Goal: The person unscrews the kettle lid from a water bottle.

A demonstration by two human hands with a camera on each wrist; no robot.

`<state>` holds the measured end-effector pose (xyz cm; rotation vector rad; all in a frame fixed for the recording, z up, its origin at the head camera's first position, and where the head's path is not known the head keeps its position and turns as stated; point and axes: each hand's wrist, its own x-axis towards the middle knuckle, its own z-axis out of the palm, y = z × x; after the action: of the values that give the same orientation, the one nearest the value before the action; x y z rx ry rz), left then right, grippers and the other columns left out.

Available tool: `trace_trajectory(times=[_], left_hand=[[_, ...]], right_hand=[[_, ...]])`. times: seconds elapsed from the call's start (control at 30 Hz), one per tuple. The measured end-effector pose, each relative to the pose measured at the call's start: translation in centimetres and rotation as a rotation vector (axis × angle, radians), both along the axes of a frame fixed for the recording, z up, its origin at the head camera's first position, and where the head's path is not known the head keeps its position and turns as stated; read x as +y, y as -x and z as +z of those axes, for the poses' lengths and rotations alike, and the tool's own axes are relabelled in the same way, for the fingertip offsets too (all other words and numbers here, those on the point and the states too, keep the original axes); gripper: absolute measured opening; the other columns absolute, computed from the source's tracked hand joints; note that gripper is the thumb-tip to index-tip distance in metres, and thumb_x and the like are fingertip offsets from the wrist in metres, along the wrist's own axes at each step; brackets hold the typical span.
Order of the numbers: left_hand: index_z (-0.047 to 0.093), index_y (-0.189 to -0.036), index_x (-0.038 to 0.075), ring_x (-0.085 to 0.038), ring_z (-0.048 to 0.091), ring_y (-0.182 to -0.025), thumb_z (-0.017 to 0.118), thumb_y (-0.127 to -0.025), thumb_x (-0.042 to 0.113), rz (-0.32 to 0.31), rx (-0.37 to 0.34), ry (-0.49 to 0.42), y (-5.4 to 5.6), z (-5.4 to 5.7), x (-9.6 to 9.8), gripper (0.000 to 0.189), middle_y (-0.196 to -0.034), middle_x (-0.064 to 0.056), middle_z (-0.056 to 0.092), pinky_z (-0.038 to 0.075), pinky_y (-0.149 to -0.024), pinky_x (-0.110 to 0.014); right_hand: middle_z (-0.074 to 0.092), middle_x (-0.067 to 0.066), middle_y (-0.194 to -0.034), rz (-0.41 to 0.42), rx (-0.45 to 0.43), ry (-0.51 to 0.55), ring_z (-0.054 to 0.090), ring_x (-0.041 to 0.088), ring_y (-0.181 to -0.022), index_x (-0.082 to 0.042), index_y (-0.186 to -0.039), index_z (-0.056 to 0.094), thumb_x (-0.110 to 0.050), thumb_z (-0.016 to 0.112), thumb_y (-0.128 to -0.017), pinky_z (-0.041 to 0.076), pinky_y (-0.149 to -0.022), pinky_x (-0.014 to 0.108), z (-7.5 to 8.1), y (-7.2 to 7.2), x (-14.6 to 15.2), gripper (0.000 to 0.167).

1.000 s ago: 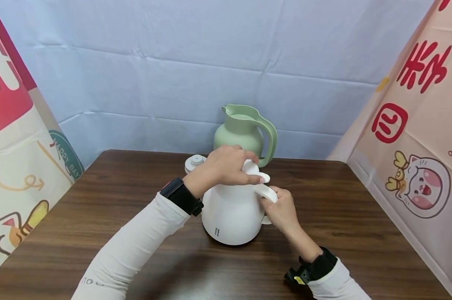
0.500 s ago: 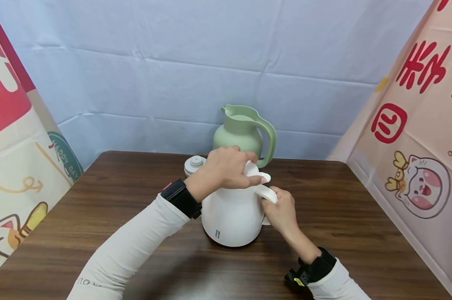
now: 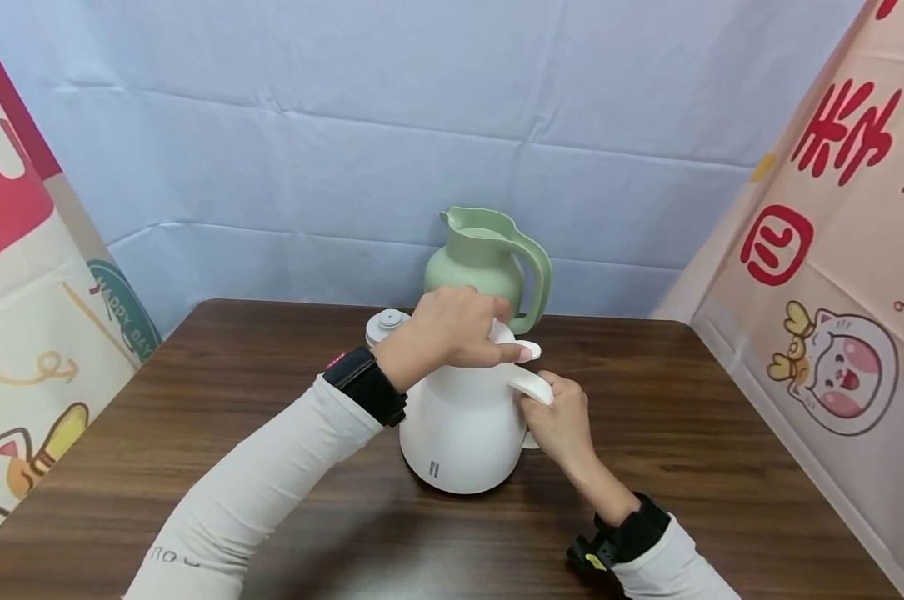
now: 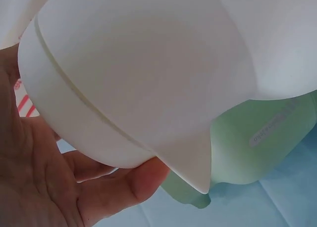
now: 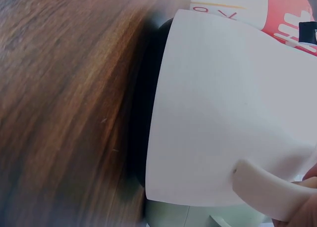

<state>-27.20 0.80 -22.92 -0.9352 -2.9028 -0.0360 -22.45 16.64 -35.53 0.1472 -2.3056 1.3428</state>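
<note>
A white vacuum jug (image 3: 462, 433) stands upright on the table, its dark base downward. My left hand (image 3: 459, 327) reaches over its top and grips the lid (image 4: 84, 123). In the left wrist view, the fingers curl round the lid's rim, with one fingertip beside the pointed spout (image 4: 193, 167). The left thumb lies by the lid's small white tab (image 3: 531, 351). My right hand (image 3: 560, 415) holds the jug's handle (image 3: 532, 385), whose lower end (image 5: 257, 187) shows in the right wrist view.
Behind the white jug stands a light green jug (image 3: 470, 271), its handle to the right. A white round cap (image 3: 386, 323) shows past my left wrist, partly hidden. The brown wooden table (image 3: 646, 400) is bordered by a pale blue cloth (image 3: 309, 167) and printed side sheets.
</note>
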Motion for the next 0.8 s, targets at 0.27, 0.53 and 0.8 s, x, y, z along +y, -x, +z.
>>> trace_trajectory(times=[0.27, 0.53, 0.8], left_hand=[[0.061, -0.101, 0.025, -0.021, 0.055, -0.076, 0.047, -0.080, 0.071, 0.034, 0.024, -0.009, -0.37, 0.12, 0.40, 0.052, -0.076, -0.001, 0.057, 0.044, -0.057, -0.035], [0.055, -0.077, 0.020, -0.019, 0.052, -0.062, 0.048, -0.077, 0.073, 0.076, 0.039, -0.016, -0.15, 0.31, 0.56, 0.054, -0.065, -0.001, 0.052, 0.042, -0.049, -0.032], [0.059, -0.077, 0.019, -0.019, 0.053, -0.066, 0.049, -0.075, 0.075, 0.092, 0.011, -0.007, 0.36, 0.77, 0.69, 0.057, -0.068, -0.002, 0.054, 0.043, -0.050, -0.032]], right_hand=[[0.030, -0.005, -0.045, 0.000, -0.012, 0.001, 0.030, 0.011, -0.041, -0.007, -0.053, 0.042, 0.008, 0.053, -0.068, 0.027, -0.039, 0.025, 0.14, -0.05, 0.09, 0.024], [0.029, -0.005, -0.045, 0.003, 0.004, -0.012, 0.030, 0.010, -0.040, -0.008, -0.053, 0.040, 0.008, 0.053, -0.067, 0.026, -0.039, 0.025, 0.03, 0.08, 0.08, 0.025], [0.029, -0.005, -0.045, 0.007, 0.003, 0.000, 0.029, 0.009, -0.041, -0.009, -0.052, 0.039, 0.009, 0.053, -0.066, 0.026, -0.039, 0.025, -0.08, 0.13, 0.10, 0.026]])
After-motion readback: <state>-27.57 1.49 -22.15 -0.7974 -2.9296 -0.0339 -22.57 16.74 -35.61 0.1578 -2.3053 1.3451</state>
